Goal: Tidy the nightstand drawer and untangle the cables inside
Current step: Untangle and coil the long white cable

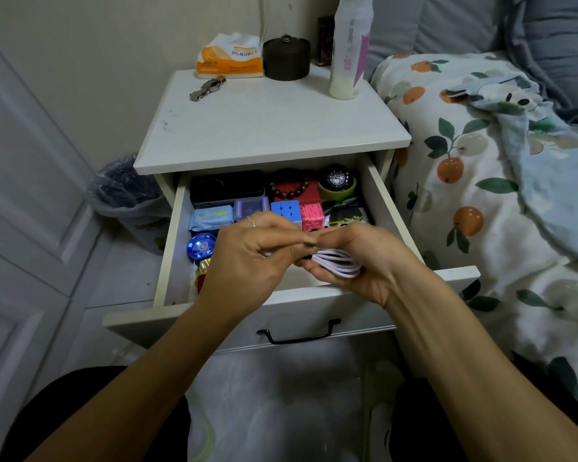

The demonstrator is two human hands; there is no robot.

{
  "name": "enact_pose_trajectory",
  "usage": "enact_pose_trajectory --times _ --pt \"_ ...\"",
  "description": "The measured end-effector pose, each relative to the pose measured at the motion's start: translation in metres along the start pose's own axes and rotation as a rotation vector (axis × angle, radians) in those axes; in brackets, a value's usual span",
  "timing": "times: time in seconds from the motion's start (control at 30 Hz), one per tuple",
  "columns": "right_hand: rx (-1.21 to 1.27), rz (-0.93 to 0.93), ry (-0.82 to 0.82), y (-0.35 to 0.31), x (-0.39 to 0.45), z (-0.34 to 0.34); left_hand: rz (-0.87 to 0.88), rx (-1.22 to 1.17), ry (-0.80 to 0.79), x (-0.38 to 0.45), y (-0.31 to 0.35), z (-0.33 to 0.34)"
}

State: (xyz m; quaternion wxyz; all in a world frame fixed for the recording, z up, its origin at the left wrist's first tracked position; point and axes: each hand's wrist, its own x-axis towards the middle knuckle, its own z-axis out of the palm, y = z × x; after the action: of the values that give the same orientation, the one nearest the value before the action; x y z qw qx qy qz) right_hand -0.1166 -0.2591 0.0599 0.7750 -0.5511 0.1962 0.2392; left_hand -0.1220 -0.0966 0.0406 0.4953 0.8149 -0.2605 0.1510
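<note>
The white nightstand drawer (167,261) stands pulled out, packed with small items. Above its front half, my right hand (357,258) grips a coiled white cable (337,261), the loops lying across its palm. My left hand (247,258) pinches the cable's end right beside the right thumb, fingertips of both hands meeting. Behind the hands lie a black case (226,188), a wipes pack (211,218), a purple box (251,208), a blue cube (286,210), a pink maze cube (311,215), wooden beads on a red box (291,190) and a watch (337,181). A blue yo-yo (201,246) sits at the left.
On the nightstand top (264,128) are a tissue pack (229,56), a dark round jar (286,58), a metal watch (207,86) and a tall white bottle (347,51). A bin with a bag (127,195) stands left; the bed with a floral quilt (481,195) is right.
</note>
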Motion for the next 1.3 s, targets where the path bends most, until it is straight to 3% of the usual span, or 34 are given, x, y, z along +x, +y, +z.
enact_pose_trajectory --times 0.17,0.53,0.73,0.87,0.93,1.03,1.13,1.3 --pt "0.02 0.012 -0.012 0.0 -0.003 -0.003 0.101 0.091 -0.04 0.0 -0.002 0.001" --pt "-0.183 -0.072 -0.059 0.0 -0.004 -0.008 0.144 0.116 -0.175 0.003 -0.007 -0.01" --pt "-0.232 -0.087 -0.1 -0.001 -0.005 -0.009 0.13 0.12 -0.17 0.005 -0.006 -0.012" --pt "-0.346 -0.174 -0.142 -0.003 -0.009 -0.013 -0.077 0.042 -0.126 0.007 -0.002 -0.014" --pt "-0.523 -0.365 -0.081 -0.003 -0.011 -0.017 -0.25 -0.047 -0.093 0.008 -0.001 -0.015" --pt "-0.985 -0.759 0.07 0.002 -0.009 -0.025 -0.452 -0.108 -0.079 0.011 -0.002 -0.019" --pt "-1.317 -0.975 0.054 0.009 -0.005 -0.027 -0.594 -0.151 -0.114 0.013 -0.002 -0.02" --pt "-1.429 -1.21 0.061 0.017 0.006 -0.016 -0.882 -0.376 -0.1 0.016 -0.002 -0.015"
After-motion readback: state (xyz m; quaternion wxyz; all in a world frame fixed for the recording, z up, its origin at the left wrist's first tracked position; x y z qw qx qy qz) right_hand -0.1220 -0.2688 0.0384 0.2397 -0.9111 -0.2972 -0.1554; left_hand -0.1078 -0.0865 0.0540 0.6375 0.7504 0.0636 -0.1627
